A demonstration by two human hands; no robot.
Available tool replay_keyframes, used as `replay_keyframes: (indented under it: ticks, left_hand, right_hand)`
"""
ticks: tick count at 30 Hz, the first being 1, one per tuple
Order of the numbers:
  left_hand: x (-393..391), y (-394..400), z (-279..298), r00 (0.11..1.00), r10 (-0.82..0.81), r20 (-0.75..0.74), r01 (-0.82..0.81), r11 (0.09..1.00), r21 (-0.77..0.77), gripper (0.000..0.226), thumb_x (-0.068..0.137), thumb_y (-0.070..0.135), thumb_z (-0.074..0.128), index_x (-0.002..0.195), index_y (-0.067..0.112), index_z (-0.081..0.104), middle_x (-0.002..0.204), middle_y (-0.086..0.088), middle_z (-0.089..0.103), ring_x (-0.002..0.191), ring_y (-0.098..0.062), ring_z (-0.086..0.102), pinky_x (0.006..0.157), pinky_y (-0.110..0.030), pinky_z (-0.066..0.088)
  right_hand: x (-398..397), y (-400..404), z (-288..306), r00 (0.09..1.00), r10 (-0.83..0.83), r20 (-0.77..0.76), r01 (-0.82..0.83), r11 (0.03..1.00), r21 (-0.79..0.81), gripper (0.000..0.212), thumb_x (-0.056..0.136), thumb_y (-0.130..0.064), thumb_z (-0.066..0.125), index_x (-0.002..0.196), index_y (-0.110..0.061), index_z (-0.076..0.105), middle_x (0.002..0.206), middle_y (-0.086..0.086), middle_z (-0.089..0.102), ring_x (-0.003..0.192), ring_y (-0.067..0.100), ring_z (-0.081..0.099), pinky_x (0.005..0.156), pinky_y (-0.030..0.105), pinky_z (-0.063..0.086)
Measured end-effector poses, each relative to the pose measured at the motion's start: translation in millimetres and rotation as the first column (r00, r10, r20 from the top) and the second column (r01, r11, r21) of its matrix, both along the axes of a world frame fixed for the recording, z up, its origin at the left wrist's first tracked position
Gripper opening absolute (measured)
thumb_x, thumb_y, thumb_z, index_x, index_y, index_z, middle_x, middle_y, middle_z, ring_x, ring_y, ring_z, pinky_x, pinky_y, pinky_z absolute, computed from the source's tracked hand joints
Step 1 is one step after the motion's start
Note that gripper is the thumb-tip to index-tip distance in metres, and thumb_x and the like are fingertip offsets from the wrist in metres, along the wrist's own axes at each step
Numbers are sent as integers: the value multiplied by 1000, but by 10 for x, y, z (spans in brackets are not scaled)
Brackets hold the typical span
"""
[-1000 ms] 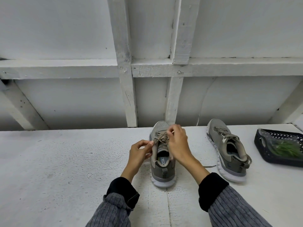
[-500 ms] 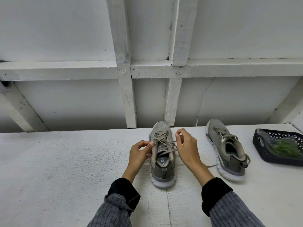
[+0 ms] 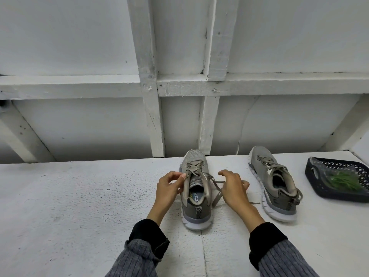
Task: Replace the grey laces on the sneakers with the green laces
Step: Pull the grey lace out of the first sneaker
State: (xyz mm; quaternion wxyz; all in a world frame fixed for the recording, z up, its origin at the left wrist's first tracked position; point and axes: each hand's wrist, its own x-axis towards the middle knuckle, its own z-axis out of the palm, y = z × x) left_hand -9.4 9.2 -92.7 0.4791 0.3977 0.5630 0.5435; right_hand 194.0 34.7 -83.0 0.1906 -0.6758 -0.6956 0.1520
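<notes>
White table (image 3: 60, 196); left hand (image 3: 169, 188) pinches grey lace (image 3: 196, 172); right hand (image 3: 233, 186) open.

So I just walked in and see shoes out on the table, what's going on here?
A person is unlacing the near sneaker, the one in the middle of the white table. The left hand pinches the grey lace at the eyelets, while the right hand is beside the shoe, over a loosened lace end. The second sneaker sits to the right, its grey laces in place. The green laces wait in a bag in the dark basket, untouched.
</notes>
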Motion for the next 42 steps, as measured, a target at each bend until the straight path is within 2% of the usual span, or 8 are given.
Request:
replay_keyframes:
  ticks: [5,13,22,25,29,34,36,42]
  left_hand:
    - [53,-27,7,993,37,-115,-33,999,37,8,88,27,70,89,19,72,88,7,73,78,-12,67,78,-38,59]
    - [87,-80,76,960,36,-279,-4,993,116,6,90,33,68,92,28,68,88,21,69,63,-6,62,70,-39,57]
    - [103,-62,26,983,148,-105,-142,988,64,5,90,16,68,86,14,71,83,0,72,69,-9,65,69,-39,59]
    - [103,-61,35,969,145,-200,-123,985,120,5,90,21,68,89,26,70,88,9,71,62,-4,61,68,-38,58]
    - [168,-36,156,813,60,-579,109,962,252,13,92,29,63,99,37,70,106,22,63,92,4,59,74,-20,50]
    - [170,100,225,484,67,-873,328,911,251,20,91,30,63,110,34,70,110,19,66,105,-9,48,83,-23,38]
    - [167,140,206,388,116,-914,356,896,265,20,89,34,64,109,34,69,105,18,65,100,-14,45,80,-26,33]
    - [210,175,166,310,232,-922,324,886,332,11,91,34,62,95,26,67,100,11,62,96,-19,47,78,-31,38]
  right_hand:
    - [-226,-20,178,878,80,-472,-2,987,164,9,93,-8,58,93,-13,65,93,2,67,81,13,59,66,6,39]
    - [-397,-196,35,895,13,-446,45,992,117,16,86,-24,63,85,-18,48,88,-3,54,77,13,55,75,33,48]
    - [-423,-246,-63,816,-117,-565,194,978,77,25,90,-24,61,71,-23,45,74,3,59,81,28,56,70,38,47]
    - [-436,-271,-92,794,-122,-596,212,974,83,21,90,-22,60,73,-23,48,76,4,60,83,28,56,71,37,47]
    - [-393,-294,-151,784,-104,-612,200,976,90,17,93,-24,58,77,-22,50,80,5,60,78,23,57,66,33,46]
    - [-387,-319,-165,779,-66,-623,168,980,106,15,96,-23,55,84,-15,52,81,1,60,74,17,57,62,28,46]
    - [-402,-319,-163,781,-57,-622,156,982,105,14,96,-23,54,84,-16,52,81,0,59,77,18,56,66,32,47]
    - [-414,-323,-154,784,-50,-619,156,981,119,15,97,-23,53,84,-15,51,81,0,57,78,18,54,68,33,47]
